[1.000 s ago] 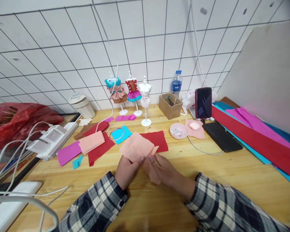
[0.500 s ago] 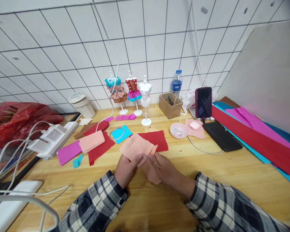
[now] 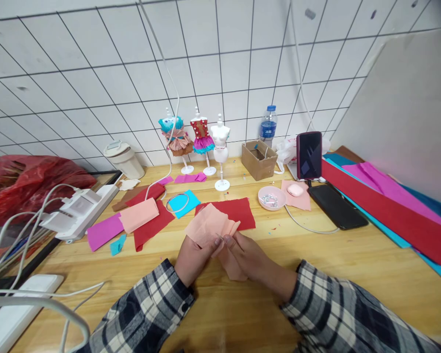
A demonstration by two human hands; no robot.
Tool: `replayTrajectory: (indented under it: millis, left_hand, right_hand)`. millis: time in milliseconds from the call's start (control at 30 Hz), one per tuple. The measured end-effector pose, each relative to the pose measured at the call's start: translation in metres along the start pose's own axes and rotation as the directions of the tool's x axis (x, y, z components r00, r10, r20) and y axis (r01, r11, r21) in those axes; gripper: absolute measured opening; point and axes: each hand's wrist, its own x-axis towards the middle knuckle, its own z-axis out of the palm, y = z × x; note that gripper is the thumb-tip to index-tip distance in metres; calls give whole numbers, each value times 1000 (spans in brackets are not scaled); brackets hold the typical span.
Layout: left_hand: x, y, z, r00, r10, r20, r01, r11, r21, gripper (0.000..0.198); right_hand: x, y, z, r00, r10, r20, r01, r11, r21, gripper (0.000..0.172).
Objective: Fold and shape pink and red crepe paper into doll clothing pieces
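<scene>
Peach sheet (image 3: 206, 224) above tabletop (image 3: 316, 257), left hand (image 3: 193, 259) and right hand (image 3: 252, 257) both gripping it; white mannequin (image 3: 220, 137) stands near far edge.

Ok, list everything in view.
sheet: 1, peach, held
other sheets: many, mixed, scattered
hoop: 1, pinkish, left
mannequins: 3, white, back
box: 1, brown, back
bottle: 1, clear, back
bowl: 1, pink, right
bits: several, silvery, in bowl
case: 1, pink, right
devices: 2, dark, right
bags: 2, red left, white right
cup: 1, cream, left
power strip: 1, white, left
bar: 1, white, left
cables: several, white, scattered
table: 1, tan, below
wall: 1, white, behind
panel: 1, grey, right
hands: 2, plaid sleeves, on sheet
</scene>
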Motion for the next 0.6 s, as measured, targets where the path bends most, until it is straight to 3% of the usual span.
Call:
replayTrajectory:
  millis: [600]
  left_hand:
    - [-1,1,4,1000,-16,-9,16,999,43,58]
  right_hand:
    - [-1,1,2,998,41,-48,-44,997,-60,44]
